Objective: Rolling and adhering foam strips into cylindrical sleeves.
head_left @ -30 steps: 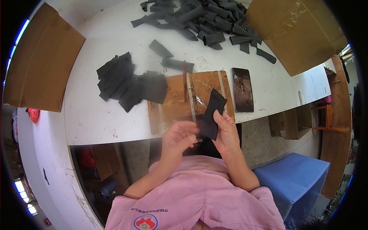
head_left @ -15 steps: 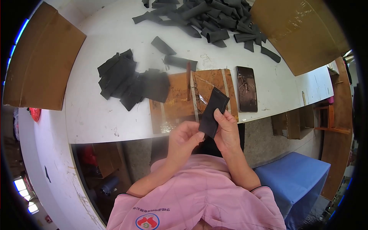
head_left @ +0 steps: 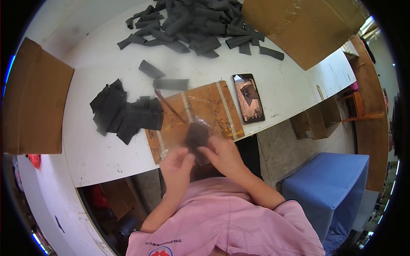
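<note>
Over the near edge of a brown board point(head_left: 213, 106), my right hand point(head_left: 224, 155) grips a black fabric piece point(head_left: 196, 133), its thumb pressed on the lower part. Motion smears the fabric. My left hand point(head_left: 176, 164) is at its lower left edge, thumb and fingers pinched together there. A thin reddish-brown stick point(head_left: 171, 106) is at the board; whether it stands or lies I cannot tell. Flat black fabric pieces point(head_left: 115, 113) overlap in a stack left of the board. Two dark grey tube-like pieces, one being this tube point(head_left: 171, 84), lie beyond it.
A large heap of dark grey tubes point(head_left: 192, 25) covers the far table. Cardboard boxes stand at left point(head_left: 38, 102) and far right point(head_left: 299, 30). A phone point(head_left: 249, 98) with a lit screen lies right of the board. A blue covered box-like object point(head_left: 320, 183) stands beside me.
The view has swung, so the table things appear turned and shifted left. My hands have brought the fabric piece lower and it has tilted the other way. The phone screen now shows a brighter picture.
</note>
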